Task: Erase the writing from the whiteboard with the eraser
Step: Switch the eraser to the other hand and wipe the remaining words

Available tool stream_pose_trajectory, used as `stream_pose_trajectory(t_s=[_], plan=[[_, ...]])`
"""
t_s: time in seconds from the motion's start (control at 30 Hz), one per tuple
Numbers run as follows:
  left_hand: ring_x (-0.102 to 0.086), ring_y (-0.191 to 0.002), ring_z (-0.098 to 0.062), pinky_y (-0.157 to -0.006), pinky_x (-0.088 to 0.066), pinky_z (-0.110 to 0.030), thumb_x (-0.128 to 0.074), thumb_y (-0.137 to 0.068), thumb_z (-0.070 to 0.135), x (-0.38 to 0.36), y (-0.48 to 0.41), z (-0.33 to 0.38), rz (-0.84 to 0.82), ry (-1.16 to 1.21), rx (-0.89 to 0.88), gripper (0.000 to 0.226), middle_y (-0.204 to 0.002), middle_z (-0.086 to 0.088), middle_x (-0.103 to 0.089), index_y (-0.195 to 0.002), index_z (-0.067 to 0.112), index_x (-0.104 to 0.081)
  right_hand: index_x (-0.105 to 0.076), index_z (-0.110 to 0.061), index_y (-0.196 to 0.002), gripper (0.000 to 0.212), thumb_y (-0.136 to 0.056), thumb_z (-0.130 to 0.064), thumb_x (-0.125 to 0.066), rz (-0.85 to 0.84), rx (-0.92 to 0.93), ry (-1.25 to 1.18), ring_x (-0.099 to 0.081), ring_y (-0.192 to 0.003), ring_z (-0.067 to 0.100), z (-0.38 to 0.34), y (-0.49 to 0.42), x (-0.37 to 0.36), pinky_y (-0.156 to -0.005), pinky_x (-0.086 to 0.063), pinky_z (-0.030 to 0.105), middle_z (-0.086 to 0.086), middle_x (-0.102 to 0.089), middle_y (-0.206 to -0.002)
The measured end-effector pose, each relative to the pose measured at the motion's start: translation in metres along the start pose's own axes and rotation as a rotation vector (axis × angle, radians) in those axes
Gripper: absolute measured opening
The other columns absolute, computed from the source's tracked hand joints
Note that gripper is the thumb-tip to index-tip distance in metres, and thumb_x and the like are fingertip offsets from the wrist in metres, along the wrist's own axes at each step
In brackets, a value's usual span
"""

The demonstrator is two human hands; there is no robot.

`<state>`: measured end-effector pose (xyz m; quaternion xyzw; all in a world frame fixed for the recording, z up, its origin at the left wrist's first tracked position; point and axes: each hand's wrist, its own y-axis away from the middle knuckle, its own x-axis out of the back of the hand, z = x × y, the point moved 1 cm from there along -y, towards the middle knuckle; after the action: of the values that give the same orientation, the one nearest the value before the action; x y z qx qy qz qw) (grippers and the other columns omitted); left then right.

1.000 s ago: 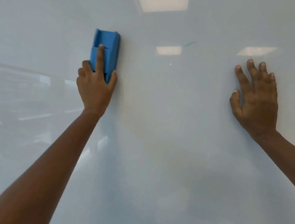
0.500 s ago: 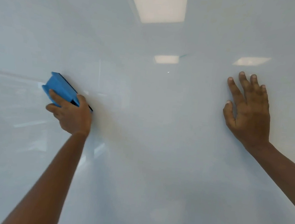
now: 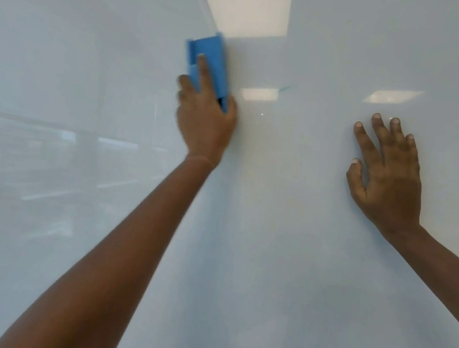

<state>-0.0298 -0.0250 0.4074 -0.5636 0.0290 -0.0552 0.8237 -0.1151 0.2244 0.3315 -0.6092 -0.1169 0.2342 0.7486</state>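
Note:
A glossy whiteboard point(image 3: 285, 251) fills the whole view. My left hand point(image 3: 204, 122) grips a blue eraser point(image 3: 211, 60) and presses it flat on the board, upper middle, index finger stretched along its back. The eraser stands nearly upright, tilted a little left, and is motion-blurred. A short faint teal stroke point(image 3: 285, 88) lies on the board just right of the eraser. My right hand point(image 3: 388, 177) rests flat on the board at the right with fingers spread, holding nothing.
Ceiling light panels reflect in the board at the top point(image 3: 247, 7) and at mid-height point(image 3: 391, 96). A dim room reflection point(image 3: 38, 157) covers the left side.
My left hand swept the eraser down to the left, then back up and to the right, ending right of where it began. My right hand has stayed flat on the board.

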Motion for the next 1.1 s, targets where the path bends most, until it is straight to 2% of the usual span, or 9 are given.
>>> stream_pose_trajectory(t_s=[0.17, 0.27, 0.4, 0.47, 0.53, 0.77, 0.9, 1.03, 1.1], plan=[[-0.055, -0.067, -0.032, -0.047, -0.039, -0.028, -0.055, -0.071, 0.029, -0.023, 0.028, 0.072, -0.124, -0.075, -0.689, 0.062, -0.103, -0.024, -0.059, -0.128, 0.005, -0.053, -0.041, -0.005, -0.14, 0.049, -0.094, -0.019, -0.036, 0.01, 0.011, 0.002, -0.027, -0.136, 0.035, 0.0, 0.0, 0.001, -0.113, -0.014, 0.042, 0.019, -0.036, -0.145], [-0.053, -0.063, -0.024, -0.048, -0.028, -0.022, -0.04, -0.073, 0.032, -0.02, 0.018, 0.078, -0.082, -0.193, -0.804, 0.06, -0.098, -0.017, -0.062, -0.126, 0.01, -0.057, -0.043, -0.005, -0.139, 0.049, -0.093, -0.019, -0.036, 0.018, 0.011, 0.004, -0.028, -0.135, 0.035, 0.001, -0.001, 0.001, -0.112, -0.018, 0.044, 0.019, -0.037, -0.145], [-0.056, -0.067, -0.034, -0.044, -0.034, -0.026, -0.043, -0.074, 0.033, -0.007, -0.026, 0.039, 0.087, -0.22, -0.588, 0.062, -0.101, -0.025, -0.06, -0.129, 0.007, -0.053, -0.044, -0.006, -0.139, 0.048, -0.093, -0.021, -0.036, 0.028, 0.008, -0.002, -0.027, -0.136, 0.033, 0.001, 0.0, 0.0, -0.112, -0.017, 0.042, 0.018, -0.037, -0.145], [-0.053, -0.098, -0.039, -0.066, -0.046, -0.04, -0.047, -0.083, 0.032, 0.006, -0.046, 0.005, 0.044, -0.211, -0.284, 0.065, -0.127, -0.028, -0.046, -0.143, 0.013, -0.032, -0.043, -0.006, -0.139, 0.048, -0.093, -0.021, -0.036, 0.025, 0.008, -0.004, -0.027, -0.136, 0.032, 0.001, 0.0, 0.0, -0.113, -0.016, 0.042, 0.017, -0.037, -0.145], [-0.04, -0.119, -0.036, -0.088, -0.04, -0.043, -0.046, -0.09, 0.035, 0.019, -0.052, -0.041, -0.014, -0.167, 0.057, 0.068, -0.141, -0.023, -0.029, -0.148, 0.02, -0.014, -0.043, -0.006, -0.139, 0.048, -0.093, -0.02, -0.036, 0.023, 0.008, -0.002, -0.027, -0.136, 0.033, 0.002, 0.0, 0.0, -0.113, -0.015, 0.041, 0.018, -0.037, -0.145], [-0.037, -0.119, -0.035, -0.093, -0.037, -0.045, -0.041, -0.093, 0.037, 0.046, 0.002, -0.149, 0.128, -0.05, 0.64, 0.067, -0.135, -0.022, -0.031, -0.149, 0.016, -0.009, -0.042, -0.005, -0.139, 0.049, -0.093, -0.019, -0.036, 0.018, 0.008, 0.008, -0.027, -0.136, 0.034, 0.001, 0.0, 0.0, -0.113, -0.015, 0.043, 0.019, -0.036, -0.145], [-0.035, -0.123, -0.035, -0.095, -0.035, -0.043, -0.042, -0.093, 0.036, 0.039, -0.003, -0.129, 0.135, -0.008, 0.639, 0.069, -0.14, -0.022, -0.026, -0.149, 0.015, -0.008, -0.043, -0.005, -0.139, 0.049, -0.093, -0.019, -0.036, 0.02, 0.005, 0.007, -0.028, -0.135, 0.035, 0.0, 0.0, 0.0, -0.113, -0.015, 0.043, 0.019, -0.037, -0.145], [-0.038, -0.12, -0.036, -0.091, -0.037, -0.043, -0.047, -0.091, 0.036, 0.019, 0.009, -0.068, 0.066, -0.018, 0.319, 0.069, -0.137, -0.023, -0.032, -0.148, 0.016, -0.013, -0.042, -0.005, -0.139, 0.049, -0.093, -0.02, -0.036, 0.016, 0.008, 0.004, -0.028, -0.135, 0.035, 0.0, 0.001, -0.001, -0.112, -0.016, 0.044, 0.019, -0.037, -0.145], [-0.051, -0.101, -0.039, -0.073, -0.047, -0.041, -0.047, -0.084, 0.036, 0.005, 0.03, -0.033, 0.037, 0.013, 0.06, 0.068, -0.122, -0.027, -0.046, -0.145, 0.012, -0.027, -0.042, -0.005, -0.139, 0.049, -0.093, -0.02, -0.036, 0.015, 0.006, -0.001, -0.027, -0.135, 0.035, 0.0, 0.001, -0.001, -0.113, -0.015, 0.043, 0.019, -0.036, -0.145]])
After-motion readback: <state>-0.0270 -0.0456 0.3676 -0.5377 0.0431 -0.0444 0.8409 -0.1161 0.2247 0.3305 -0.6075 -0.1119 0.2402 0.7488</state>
